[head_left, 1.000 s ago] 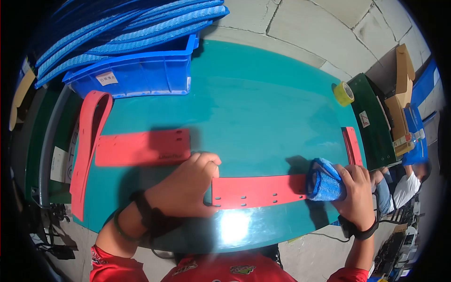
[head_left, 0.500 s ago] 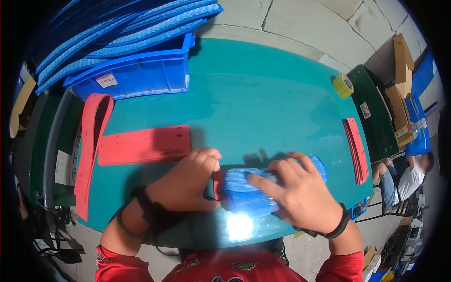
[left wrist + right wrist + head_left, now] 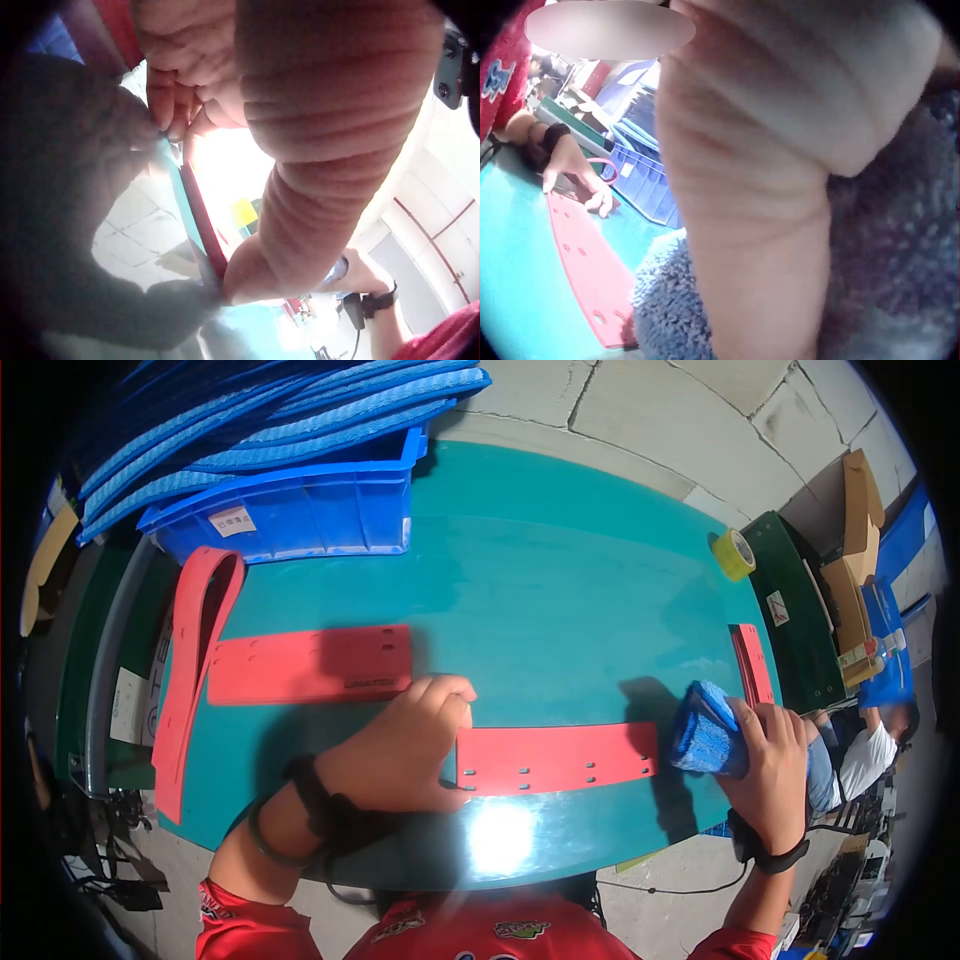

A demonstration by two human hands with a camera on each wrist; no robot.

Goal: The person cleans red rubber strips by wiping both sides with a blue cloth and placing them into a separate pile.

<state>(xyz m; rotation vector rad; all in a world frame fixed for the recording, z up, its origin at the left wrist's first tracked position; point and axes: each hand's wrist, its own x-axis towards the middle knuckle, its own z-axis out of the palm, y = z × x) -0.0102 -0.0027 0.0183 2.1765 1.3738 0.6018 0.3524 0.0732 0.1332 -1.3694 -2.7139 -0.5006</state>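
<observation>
A flat red strip with several slots lies on the green table in front of the person. At its left end, the left hand holds it across the width, thumb at the near corner and bent fingers at the far corner. The same grip shows in the left wrist view, with the strip's edge between thumb and fingers. Just past the strip's right end, the right hand grips a folded blue fluffy cloth. In the right wrist view the cloth bulges beside the hand and overlaps the strip's near end.
Another red strip with printed lettering lies at the left, beside a looped red strip. Behind them stands a blue bin under blue pads. Stacked red strips and yellow tape sit along the right edge.
The right hand swept the cloth left over the strip up to near the left hand, then back right past the strip's right end. The left hand stayed at the left end.
</observation>
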